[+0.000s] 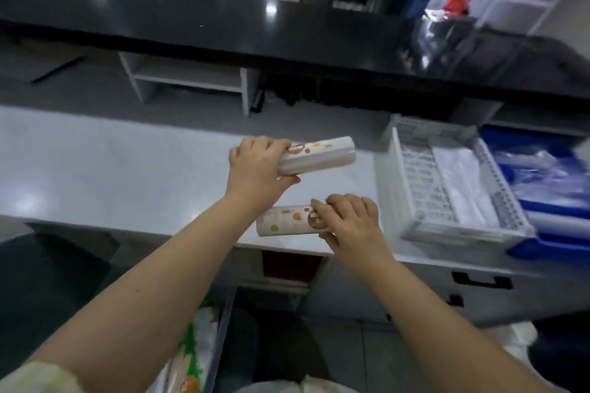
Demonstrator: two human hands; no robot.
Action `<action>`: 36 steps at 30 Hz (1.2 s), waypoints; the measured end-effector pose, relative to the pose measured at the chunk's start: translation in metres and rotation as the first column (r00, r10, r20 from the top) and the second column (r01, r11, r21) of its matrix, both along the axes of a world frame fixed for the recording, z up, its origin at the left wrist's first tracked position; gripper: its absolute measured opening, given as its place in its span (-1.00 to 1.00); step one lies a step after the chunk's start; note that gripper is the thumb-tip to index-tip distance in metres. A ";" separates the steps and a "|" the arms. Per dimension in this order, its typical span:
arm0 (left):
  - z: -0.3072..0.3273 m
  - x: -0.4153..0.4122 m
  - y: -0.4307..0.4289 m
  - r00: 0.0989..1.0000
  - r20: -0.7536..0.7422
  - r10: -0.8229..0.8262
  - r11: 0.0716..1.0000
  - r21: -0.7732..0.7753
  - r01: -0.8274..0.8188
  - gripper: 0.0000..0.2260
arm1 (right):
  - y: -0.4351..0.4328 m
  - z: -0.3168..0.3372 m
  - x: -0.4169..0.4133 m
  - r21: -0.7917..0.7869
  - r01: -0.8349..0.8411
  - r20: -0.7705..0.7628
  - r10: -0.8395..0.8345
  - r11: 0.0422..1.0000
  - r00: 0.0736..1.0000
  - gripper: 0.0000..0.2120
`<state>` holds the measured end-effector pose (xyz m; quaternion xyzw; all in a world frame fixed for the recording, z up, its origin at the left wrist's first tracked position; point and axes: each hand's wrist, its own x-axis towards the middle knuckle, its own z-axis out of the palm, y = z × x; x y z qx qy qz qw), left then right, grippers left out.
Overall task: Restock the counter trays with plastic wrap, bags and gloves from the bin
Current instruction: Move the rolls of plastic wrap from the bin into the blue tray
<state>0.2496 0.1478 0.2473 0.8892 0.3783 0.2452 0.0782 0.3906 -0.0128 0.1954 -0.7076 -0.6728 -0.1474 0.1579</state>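
My left hand (255, 166) grips one end of a white plastic wrap roll (322, 155) with a printed label, held above the white counter (95, 169). A second labelled plastic wrap roll (284, 222) is in my right hand (351, 223), low over the counter's near edge. To the right stands a white slotted tray (412, 182) with clear plastic packs (463, 182) lying in it. Beyond it a blue tray (549, 246) holds more clear wrapped packs (549, 182). The clear bin (220, 329) sits below the counter at bottom left, with packaged goods inside.
A dark raised ledge (223, 22) runs along the back of the counter. A white shelf unit (188, 80) stands behind the counter. Drawer fronts with black handles (479, 281) are under the trays.
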 end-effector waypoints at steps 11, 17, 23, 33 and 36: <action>0.019 0.243 -0.147 0.927 0.003 -0.376 0.926 0.049 0.376 -0.43 | -0.192 0.014 0.178 0.085 0.414 -0.103 -0.405 0.906 0.909 -0.46; 0.012 0.353 -0.230 0.925 -0.040 -0.377 0.925 0.035 0.378 -0.44 | -0.288 0.015 0.287 0.060 0.476 -0.105 -0.468 0.878 0.877 -0.40; 0.009 0.429 -0.279 0.940 -0.092 -0.330 0.944 -0.027 0.329 -0.44 | -0.342 0.014 0.380 0.028 0.512 -0.117 -0.506 0.858 0.855 -0.43; -0.006 0.510 -0.262 0.948 -0.099 -0.302 0.953 -0.025 0.301 -0.47 | -0.313 -0.002 0.474 -0.188 0.389 -0.191 -0.422 0.902 0.886 -0.46; -0.017 0.532 -0.245 0.953 -0.075 -0.295 0.956 -0.025 0.294 -0.46 | -0.301 -0.011 0.496 -0.237 0.313 -0.254 -0.370 0.920 0.894 -0.49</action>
